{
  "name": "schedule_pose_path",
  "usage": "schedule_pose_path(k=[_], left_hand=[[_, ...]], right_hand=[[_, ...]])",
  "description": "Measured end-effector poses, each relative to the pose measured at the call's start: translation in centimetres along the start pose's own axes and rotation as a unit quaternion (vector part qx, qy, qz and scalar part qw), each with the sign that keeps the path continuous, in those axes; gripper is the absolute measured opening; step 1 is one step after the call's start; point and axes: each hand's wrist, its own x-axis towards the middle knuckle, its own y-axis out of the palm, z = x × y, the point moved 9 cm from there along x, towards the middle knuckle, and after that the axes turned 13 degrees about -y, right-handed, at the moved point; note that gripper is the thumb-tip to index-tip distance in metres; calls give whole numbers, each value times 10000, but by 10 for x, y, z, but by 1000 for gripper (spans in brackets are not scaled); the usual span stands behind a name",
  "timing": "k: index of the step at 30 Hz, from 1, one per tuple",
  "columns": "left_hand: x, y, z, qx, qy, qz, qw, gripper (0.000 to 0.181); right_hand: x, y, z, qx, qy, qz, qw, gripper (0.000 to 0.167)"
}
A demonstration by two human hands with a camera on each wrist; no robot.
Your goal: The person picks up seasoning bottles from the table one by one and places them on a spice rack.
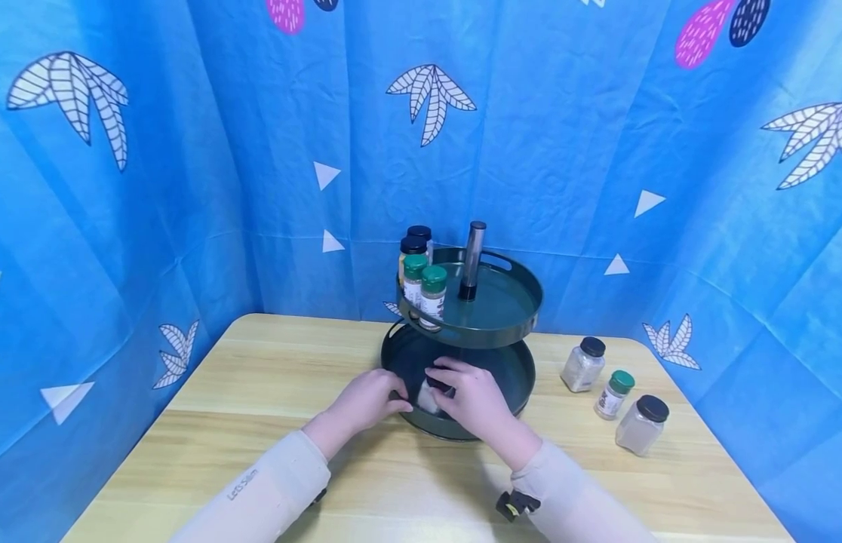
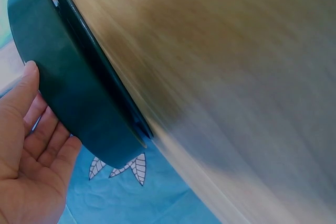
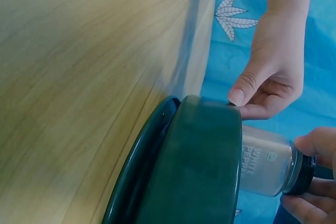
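My right hand [image 1: 471,396] holds a clear jar [image 3: 265,161] by its black lid, fingers and thumb around it. The jar reads "WHITE PEPPER" and stands inside the lower tier, near its front wall. My left hand [image 1: 367,400] grips the left front rim of that lower tier [image 2: 73,77], thumb and fingertips at the edge. Above it, the dark green two-tier tray's upper tier [image 1: 502,335] carries two green-capped spice bottles [image 1: 431,302] and two black-capped jars [image 1: 413,253] at its left side.
On the table's right side stand a black-lidded jar [image 1: 584,366], a small green-capped bottle [image 1: 613,396] and another black-lidded jar [image 1: 642,428]. A metal post [image 1: 472,260] rises from the upper tier. Blue patterned cloth [image 1: 285,151] hangs around the wooden table [image 1: 258,392].
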Motion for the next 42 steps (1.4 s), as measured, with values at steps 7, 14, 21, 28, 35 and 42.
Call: schedule_pose_path(k=[7,14,21,28,35,42], left_hand=[[0,-1,-1,8,24,0,10000,16],[-1,-1,-2,-2,20,13,10000,16],[-1,-2,-3,11,-7,7,10000,17],[-1,-1,-1,31,-24,16,10000,17],[-1,0,-1,46,-62,45,10000,16],[0,0,-1,35,-77,61,9999,16]], right_hand=[[2,4,1,48,-44,37,10000,26],[5,7,3,129,-99,27,9999,26],[6,8,4,178,-65,17,9998,25],[7,11,1,357,123,205,9991,25],[9,13,0,349,205,453,9982,25],[9,13,0,387,259,560,9973,24]])
